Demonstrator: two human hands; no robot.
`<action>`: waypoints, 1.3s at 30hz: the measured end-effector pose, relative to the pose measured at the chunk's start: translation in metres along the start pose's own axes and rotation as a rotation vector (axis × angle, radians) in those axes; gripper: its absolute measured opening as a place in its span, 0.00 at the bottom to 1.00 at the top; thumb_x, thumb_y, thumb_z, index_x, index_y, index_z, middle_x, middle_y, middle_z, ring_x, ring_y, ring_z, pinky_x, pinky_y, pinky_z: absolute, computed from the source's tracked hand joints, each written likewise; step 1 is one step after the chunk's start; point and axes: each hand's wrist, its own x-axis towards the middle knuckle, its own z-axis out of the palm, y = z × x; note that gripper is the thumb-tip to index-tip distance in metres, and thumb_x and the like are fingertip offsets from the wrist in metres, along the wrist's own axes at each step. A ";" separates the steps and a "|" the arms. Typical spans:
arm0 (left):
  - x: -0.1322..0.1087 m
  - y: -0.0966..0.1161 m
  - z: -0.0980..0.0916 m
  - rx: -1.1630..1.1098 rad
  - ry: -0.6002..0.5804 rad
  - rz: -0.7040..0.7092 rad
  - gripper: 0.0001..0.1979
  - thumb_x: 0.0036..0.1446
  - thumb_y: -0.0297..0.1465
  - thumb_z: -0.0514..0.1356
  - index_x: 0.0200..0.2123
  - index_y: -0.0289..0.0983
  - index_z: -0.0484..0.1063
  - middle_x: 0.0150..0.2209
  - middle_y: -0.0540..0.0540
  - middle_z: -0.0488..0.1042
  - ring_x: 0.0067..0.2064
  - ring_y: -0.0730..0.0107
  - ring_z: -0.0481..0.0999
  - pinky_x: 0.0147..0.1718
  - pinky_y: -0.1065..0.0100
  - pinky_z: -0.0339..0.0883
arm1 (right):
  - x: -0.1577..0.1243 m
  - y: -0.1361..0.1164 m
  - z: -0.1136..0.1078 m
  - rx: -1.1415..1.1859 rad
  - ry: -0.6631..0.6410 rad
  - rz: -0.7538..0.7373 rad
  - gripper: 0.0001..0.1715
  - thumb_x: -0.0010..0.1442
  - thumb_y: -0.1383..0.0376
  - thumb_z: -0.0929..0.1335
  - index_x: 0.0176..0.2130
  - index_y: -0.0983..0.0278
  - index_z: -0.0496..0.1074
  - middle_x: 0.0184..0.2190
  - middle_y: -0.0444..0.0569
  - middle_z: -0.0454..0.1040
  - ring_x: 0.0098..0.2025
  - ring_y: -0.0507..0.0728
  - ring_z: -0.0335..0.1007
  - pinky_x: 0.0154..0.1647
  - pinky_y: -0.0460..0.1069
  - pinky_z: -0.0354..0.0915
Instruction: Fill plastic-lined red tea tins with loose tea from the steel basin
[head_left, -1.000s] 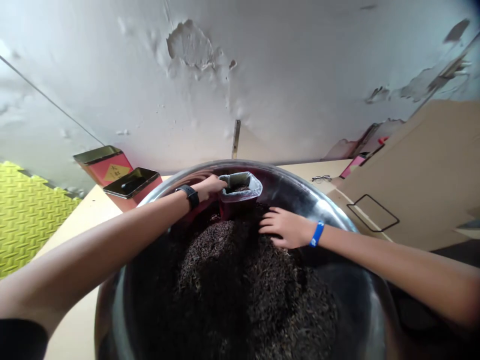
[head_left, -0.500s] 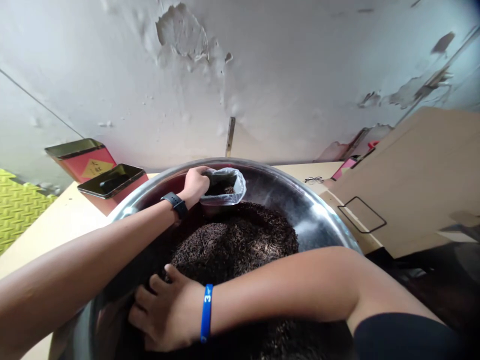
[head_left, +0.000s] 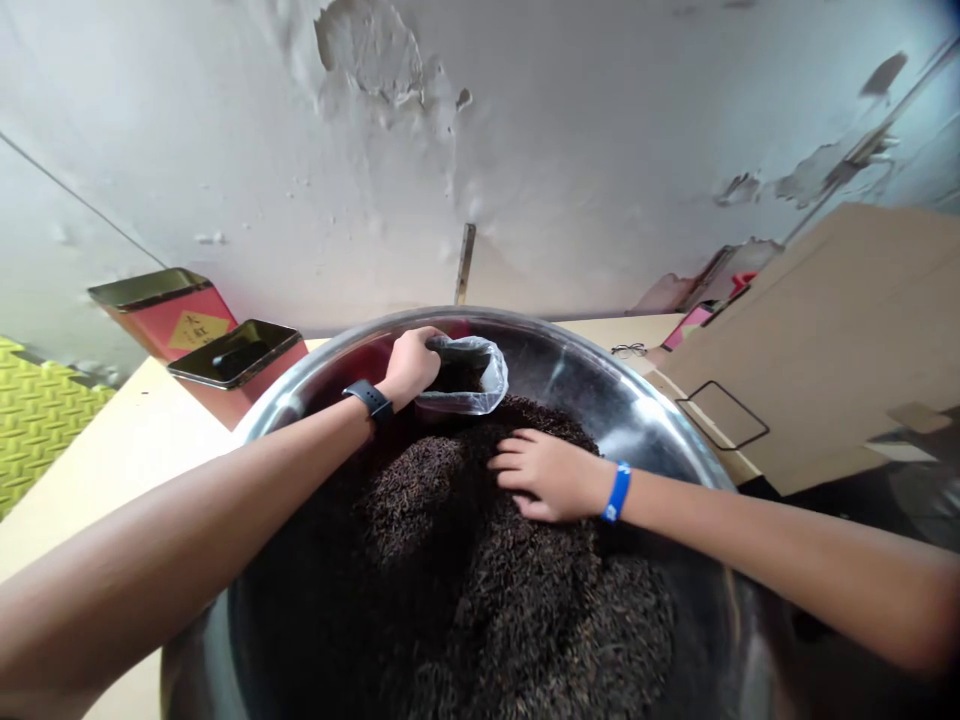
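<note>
A pale wall with peeling, blistered paint rises behind a large metal basin, which stands on a light-coloured table. Left of the basin are two open red tins, the front tin close by its rim and the back tin farther off, with a yellow mat beyond them. Right of the basin lie a pair of glasses and a large cardboard piece.

Inside the basin, near its far wall, sits a lined container, clear plastic folded over its mouth and dark material within. The left hand, wearing a black watch at the wrist, is clamped on the container's left edge, so the opening lies just right of those fingers.

Dark leaves are heaped across the basin's floor. The right hand, a blue band at its wrist, rests palm down on the heap right of the basin's middle, fingers slightly apart. Its fingertips touch the leaves below and to the right of the container, apart from it; whether any are held under the palm, I cannot tell.
</note>
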 end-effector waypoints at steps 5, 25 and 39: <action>0.006 -0.006 -0.002 -0.096 -0.005 -0.053 0.23 0.40 0.20 0.49 0.40 0.36 0.74 0.36 0.46 0.76 0.38 0.67 0.73 0.36 0.70 0.65 | -0.025 0.028 -0.020 0.015 -0.166 0.221 0.14 0.58 0.61 0.61 0.32 0.64 0.73 0.36 0.50 0.74 0.39 0.57 0.68 0.54 0.61 0.48; 0.021 -0.006 -0.016 0.238 -0.356 0.165 0.21 0.42 0.20 0.48 0.38 0.36 0.73 0.37 0.46 0.76 0.37 0.67 0.73 0.33 0.72 0.63 | 0.054 -0.075 0.013 0.194 -0.094 -0.129 0.21 0.57 0.47 0.59 0.41 0.57 0.68 0.30 0.46 0.70 0.27 0.54 0.66 0.23 0.47 0.57; 0.033 -0.026 -0.026 -0.062 -0.528 0.373 0.20 0.52 0.32 0.51 0.48 0.30 0.63 0.47 0.39 0.68 0.46 0.66 0.68 0.45 0.67 0.62 | 0.112 0.057 -0.073 0.311 0.474 0.325 0.16 0.58 0.57 0.63 0.41 0.65 0.68 0.39 0.49 0.72 0.40 0.53 0.66 0.40 0.48 0.58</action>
